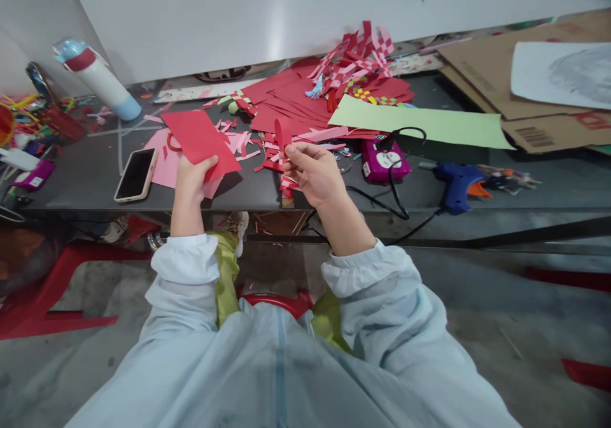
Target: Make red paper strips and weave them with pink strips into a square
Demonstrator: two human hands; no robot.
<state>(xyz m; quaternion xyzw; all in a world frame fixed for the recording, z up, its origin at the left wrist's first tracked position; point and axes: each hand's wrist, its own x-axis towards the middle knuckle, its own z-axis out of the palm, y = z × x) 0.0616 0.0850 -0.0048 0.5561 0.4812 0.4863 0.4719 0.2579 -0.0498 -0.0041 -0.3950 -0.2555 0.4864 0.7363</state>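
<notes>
Capped bottle (101, 84) beyond red sheet (200, 138)

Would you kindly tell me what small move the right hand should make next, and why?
I would probably lay the red strip down among the paper scraps: the right hand pinches it near them, while the left hand holds the red sheet, so neither hand is free.

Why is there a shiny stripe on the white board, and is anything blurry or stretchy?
Head view: the stripe on the white board looks like glare from a light; head view: the sleeves look big and stretched near the bottom, probably from a wide lens; head view: the red paper in the left hand has fairly clear edges.
</notes>
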